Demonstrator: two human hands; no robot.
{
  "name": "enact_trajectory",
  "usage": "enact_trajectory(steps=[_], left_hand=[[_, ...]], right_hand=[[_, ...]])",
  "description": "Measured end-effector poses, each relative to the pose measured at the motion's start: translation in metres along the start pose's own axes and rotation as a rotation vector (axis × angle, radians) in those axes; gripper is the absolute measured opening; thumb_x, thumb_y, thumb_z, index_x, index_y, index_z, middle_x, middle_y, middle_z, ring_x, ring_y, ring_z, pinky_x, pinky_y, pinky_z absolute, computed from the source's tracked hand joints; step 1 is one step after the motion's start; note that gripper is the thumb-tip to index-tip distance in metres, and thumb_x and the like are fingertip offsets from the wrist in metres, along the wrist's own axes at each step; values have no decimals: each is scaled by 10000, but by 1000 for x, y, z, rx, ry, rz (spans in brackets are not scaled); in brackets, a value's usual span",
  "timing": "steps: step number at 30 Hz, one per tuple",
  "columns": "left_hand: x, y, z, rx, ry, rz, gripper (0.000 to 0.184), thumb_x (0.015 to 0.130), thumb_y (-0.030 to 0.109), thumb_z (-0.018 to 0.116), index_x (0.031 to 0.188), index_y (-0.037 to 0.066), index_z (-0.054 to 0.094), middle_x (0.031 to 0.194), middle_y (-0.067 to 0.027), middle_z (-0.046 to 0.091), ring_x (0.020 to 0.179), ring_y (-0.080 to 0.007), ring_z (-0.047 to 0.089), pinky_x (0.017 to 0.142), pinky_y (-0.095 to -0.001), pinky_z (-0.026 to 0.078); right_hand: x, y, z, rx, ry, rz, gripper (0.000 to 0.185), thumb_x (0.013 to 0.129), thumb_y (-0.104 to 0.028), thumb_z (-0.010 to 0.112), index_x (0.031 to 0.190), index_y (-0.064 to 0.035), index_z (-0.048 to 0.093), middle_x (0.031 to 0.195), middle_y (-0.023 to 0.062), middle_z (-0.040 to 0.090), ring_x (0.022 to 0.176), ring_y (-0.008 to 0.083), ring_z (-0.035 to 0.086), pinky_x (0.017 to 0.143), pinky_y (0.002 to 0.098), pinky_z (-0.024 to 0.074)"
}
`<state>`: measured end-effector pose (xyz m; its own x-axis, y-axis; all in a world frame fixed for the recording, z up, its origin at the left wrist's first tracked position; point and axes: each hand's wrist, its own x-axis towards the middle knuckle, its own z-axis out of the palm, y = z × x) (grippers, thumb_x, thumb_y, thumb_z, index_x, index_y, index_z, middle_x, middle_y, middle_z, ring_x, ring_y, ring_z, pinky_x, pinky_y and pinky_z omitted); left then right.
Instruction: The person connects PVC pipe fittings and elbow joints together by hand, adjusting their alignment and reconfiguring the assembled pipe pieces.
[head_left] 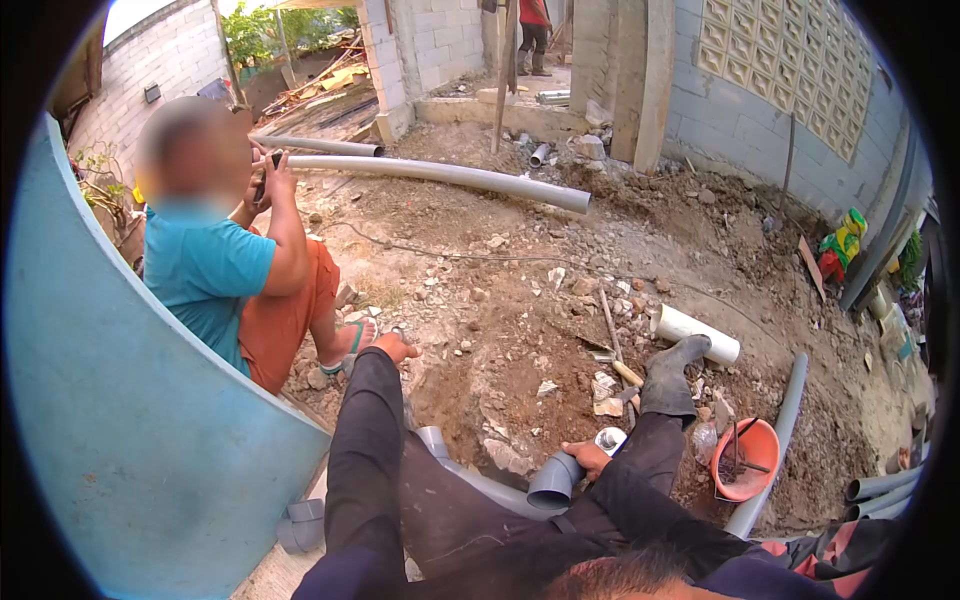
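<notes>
My right hand (pixel 588 458) is wrapped round a grey pipe elbow (pixel 552 484) between my legs, its wide mouth facing down toward me. Just behind that hand is a white, round, hollow-looking thing (pixel 610 438); whether I touch it cannot be seen. A grey pipe (pixel 490 487) with a wider end lies beneath the elbow, across my lap area. My left hand (pixel 397 347) is stretched forward over the dirt, mostly closed, near a seated person's foot. A small dark thing shows at its fingers, too small to name.
A person in a teal shirt (pixel 205 270) sits at left, holding a phone (pixel 262 185). A blue curved wall (pixel 140 400) borders my left. An orange bucket (pixel 745 460), white pipe (pixel 695 334), hammer-like tool (pixel 628 374), long grey pipe (pixel 440 172) and rubble lie around.
</notes>
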<state>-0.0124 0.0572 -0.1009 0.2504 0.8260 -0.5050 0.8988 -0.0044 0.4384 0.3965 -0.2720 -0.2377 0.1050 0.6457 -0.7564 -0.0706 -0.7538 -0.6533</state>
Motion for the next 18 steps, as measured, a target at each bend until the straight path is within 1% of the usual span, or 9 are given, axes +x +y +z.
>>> enact_trajectory(steps=[4,7,8,10,12,13,15,17,18], left_hand=[[19,-18,13,93,135,83,552,841,533,705,1146,74,733,880,-156,731,802,-240,710,763,-398,523],[30,-22,17,168,138,110,556,819,547,724,1157,105,738,1014,-134,734,813,-227,714,773,-368,527],[26,-19,14,114,94,68,619,810,535,739,1197,54,695,1106,-171,699,946,-275,675,852,-387,505],[14,-3,5,5,4,-16,758,792,513,768,1278,-47,609,1288,-244,628,1210,-372,596,1012,-425,462],[7,4,7,174,108,36,782,791,543,758,1278,-48,602,1288,-257,620,1222,-376,588,1019,-435,460],[12,-3,9,202,138,73,770,792,558,752,1246,-50,624,1269,-268,626,1213,-381,592,1015,-442,462],[14,-17,13,206,156,125,753,793,587,739,1182,-55,667,1232,-289,636,1195,-391,602,1008,-456,465],[0,-21,6,45,169,90,686,797,556,736,1119,-48,700,1168,-273,671,1138,-382,636,961,-449,491],[28,-46,7,116,146,124,674,801,539,736,1138,-44,696,1184,-265,668,1130,-381,639,954,-441,494]], right_hand=[[7,-49,28,-25,-97,-202,294,970,-278,644,1055,-3,701,949,71,685,834,147,596,702,343,486],[78,-72,43,-93,-46,-343,263,957,-237,646,1075,-8,700,985,108,702,877,192,644,749,366,503],[118,-69,40,-461,43,-523,268,947,-232,645,1074,-2,701,1004,144,706,910,236,658,779,374,507],[153,-84,53,-570,193,-522,285,928,-227,634,1051,19,704,1041,228,703,978,359,667,836,400,514],[144,-105,60,-875,267,-662,291,935,-237,621,1017,29,707,1023,220,711,967,373,662,854,424,511],[152,-107,68,-626,251,-591,281,948,-246,597,1007,8,700,1056,211,697,1002,375,650,860,432,509],[128,-133,68,-1473,166,-956,251,966,-278,561,1018,-54,664,1013,171,641,977,337,632,784,422,518],[47,-167,109,-265,-200,-332,228,966,-218,605,976,0,672,920,142,671,883,236,643,769,388,512],[41,-158,121,-354,-334,-344,269,970,-239,612,1039,11,681,952,123,677,908,210,629,809,387,508]])
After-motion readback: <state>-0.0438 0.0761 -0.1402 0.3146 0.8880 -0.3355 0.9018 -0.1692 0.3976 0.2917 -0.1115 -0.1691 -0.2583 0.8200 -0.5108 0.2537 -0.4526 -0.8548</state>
